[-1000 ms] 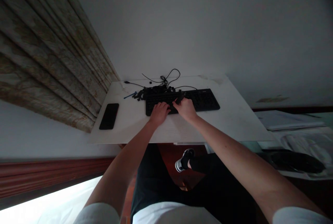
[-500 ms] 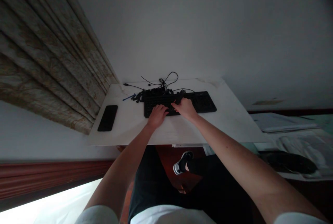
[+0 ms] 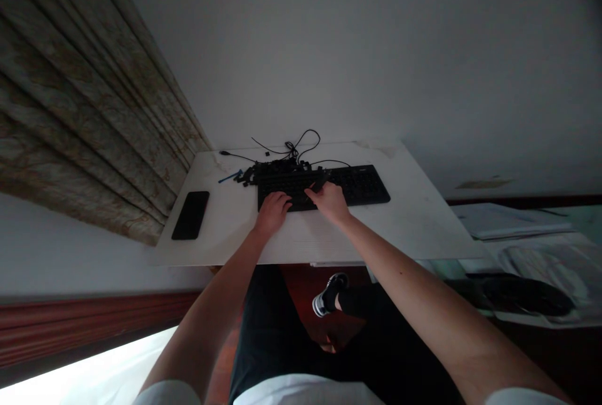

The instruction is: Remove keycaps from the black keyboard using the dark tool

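A black keyboard [image 3: 364,185] lies on the white table. My left hand [image 3: 273,212] rests on its front left edge, fingers stretched out and lying over the keys. Over the middle of the keyboard, my right hand [image 3: 332,200] is closed around a small dark tool [image 3: 321,180], which slants up and away from the fingers. Its exact kind is too dark to make out, and the part near the keys is hidden by the hand. Small black pieces that look like loose keycaps [image 3: 256,172] are heaped along the keyboard's back left edge.
A black phone [image 3: 190,215] lies at the table's left side. Behind the keyboard a black cable [image 3: 294,148] is looped, and a thin blue stick [image 3: 230,176] lies by the heap. Patterned curtains [image 3: 94,91] hang at the left; the wall stands behind the table [image 3: 414,229].
My left hand has slid a little left along the keyboard's front edge. My right hand, still holding the dark tool, has lowered and shifted slightly left. The view has moved slightly.
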Motion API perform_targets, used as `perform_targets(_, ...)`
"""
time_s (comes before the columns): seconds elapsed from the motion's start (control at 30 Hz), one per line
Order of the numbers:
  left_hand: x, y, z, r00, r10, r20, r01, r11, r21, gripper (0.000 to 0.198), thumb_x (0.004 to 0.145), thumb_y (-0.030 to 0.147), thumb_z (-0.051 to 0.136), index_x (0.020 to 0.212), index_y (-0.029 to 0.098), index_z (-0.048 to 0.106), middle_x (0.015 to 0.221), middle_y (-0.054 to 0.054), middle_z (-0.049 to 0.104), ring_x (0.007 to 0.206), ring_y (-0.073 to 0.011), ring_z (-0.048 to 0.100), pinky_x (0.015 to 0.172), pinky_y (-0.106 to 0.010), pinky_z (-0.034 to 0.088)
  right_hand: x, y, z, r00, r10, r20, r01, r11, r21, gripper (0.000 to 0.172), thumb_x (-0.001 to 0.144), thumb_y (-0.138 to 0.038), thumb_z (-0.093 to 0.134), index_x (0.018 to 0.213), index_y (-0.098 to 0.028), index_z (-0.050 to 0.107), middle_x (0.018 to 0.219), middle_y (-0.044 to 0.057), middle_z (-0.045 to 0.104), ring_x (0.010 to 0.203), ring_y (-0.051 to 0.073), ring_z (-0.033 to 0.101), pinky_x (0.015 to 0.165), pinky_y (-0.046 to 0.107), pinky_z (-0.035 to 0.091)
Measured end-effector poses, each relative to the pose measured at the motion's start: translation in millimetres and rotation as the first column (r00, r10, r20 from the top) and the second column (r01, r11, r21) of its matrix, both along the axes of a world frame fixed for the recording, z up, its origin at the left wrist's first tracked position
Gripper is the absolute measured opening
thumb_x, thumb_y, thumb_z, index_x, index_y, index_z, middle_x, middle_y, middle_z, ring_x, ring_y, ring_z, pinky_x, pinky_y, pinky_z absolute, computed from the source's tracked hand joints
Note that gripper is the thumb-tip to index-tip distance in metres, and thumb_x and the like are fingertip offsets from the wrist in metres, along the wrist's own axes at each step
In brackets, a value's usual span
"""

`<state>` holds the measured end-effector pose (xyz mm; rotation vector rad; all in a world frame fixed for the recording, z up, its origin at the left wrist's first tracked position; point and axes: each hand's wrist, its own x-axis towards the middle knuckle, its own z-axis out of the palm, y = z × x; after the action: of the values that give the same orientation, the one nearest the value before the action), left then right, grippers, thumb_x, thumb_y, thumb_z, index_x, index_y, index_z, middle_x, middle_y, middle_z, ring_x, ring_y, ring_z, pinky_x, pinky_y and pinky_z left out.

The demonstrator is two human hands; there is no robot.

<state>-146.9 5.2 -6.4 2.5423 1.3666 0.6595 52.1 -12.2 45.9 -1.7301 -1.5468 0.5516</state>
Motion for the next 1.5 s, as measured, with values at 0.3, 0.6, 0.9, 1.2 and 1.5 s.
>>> perform_targets(0.3, 3.3, -1.1, 3.4, 0.989, 0.005, -0.148, 0.002, 0.999, 0.049, 0.02, 0.101, 0.024, 0.052, 0.115, 0.016, 0.063, 0.111, -0.01, 0.064, 0.112, -0.0249, 0.057, 0.097, -0.039, 0.044, -7.7, -1.4, -1.4, 0.99, -0.023, 0.137, 0.018, 0.999, 0.041, 0.014, 0.087, -0.033, 0.068, 0.087, -0.02, 0.073, 0.083, 0.007, 0.077, 0.079, 0.023, 0.075, 0.071, 0.029, 0.054)
perform_targets(0.6, 9.5, -0.5, 3.9, 0.984, 0.028, -0.177, -0.019, 0.998, 0.053, 0.018, 0.1, 0.021, 0.051, 0.115, 0.015, 0.057, 0.114, -0.011, 0.061, 0.111, -0.0255, 0.054, 0.096, -0.04, 0.042, -10.5, -4.1, 0.1, 0.983, -0.015, 0.182, 0.005, 0.999, 0.054, 0.015, 0.087, -0.033, 0.067, 0.085, -0.019, 0.072, 0.079, 0.007, 0.075, 0.075, 0.024, 0.074, 0.07, 0.03, 0.054)
perform_targets(0.9, 10.1, 7.5, 17.3, 0.988, 0.024, -0.152, -0.023, 1.0, 0.009, 0.02, 0.101, 0.022, 0.048, 0.118, 0.016, 0.056, 0.117, -0.011, 0.059, 0.112, -0.0254, 0.054, 0.094, -0.04, 0.044, -7.6, -1.5, 8.0, 0.997, -0.024, -0.067, 0.029, 0.997, 0.076, 0.021, 0.087, -0.038, 0.066, 0.084, -0.018, 0.073, 0.069, 0.004, 0.073, 0.067, 0.02, 0.072, 0.066, 0.028, 0.055)
perform_targets(1.2, -8.0, 24.1, 43.3, 0.998, 0.054, -0.044, -0.056, 0.997, -0.048, 0.019, 0.1, 0.021, 0.049, 0.116, 0.017, 0.06, 0.114, -0.011, 0.062, 0.113, -0.0256, 0.056, 0.097, -0.041, 0.045, 9.0, 2.5, 13.4, 0.746, -0.076, -0.662, 0.099, 0.995, -0.002, 0.029, 0.081, -0.043, 0.074, 0.088, -0.015, 0.069, 0.072, 0.006, 0.073, 0.064, 0.018, 0.073, 0.057, 0.028, 0.062)
perform_targets(1.5, -5.5, 11.3, 56.8, 0.992, -0.048, -0.116, 0.048, 0.999, -0.003, 0.019, 0.099, 0.022, 0.052, 0.116, 0.018, 0.061, 0.112, -0.01, 0.062, 0.111, -0.0253, 0.057, 0.097, -0.041, 0.046, 8.5, -0.4, 10.8, 0.75, -0.107, -0.653, 0.114, 0.993, -0.032, 0.035, 0.078, -0.048, 0.077, 0.092, -0.017, 0.066, 0.069, 0.003, 0.071, 0.056, 0.015, 0.069, 0.045, 0.022, 0.058)
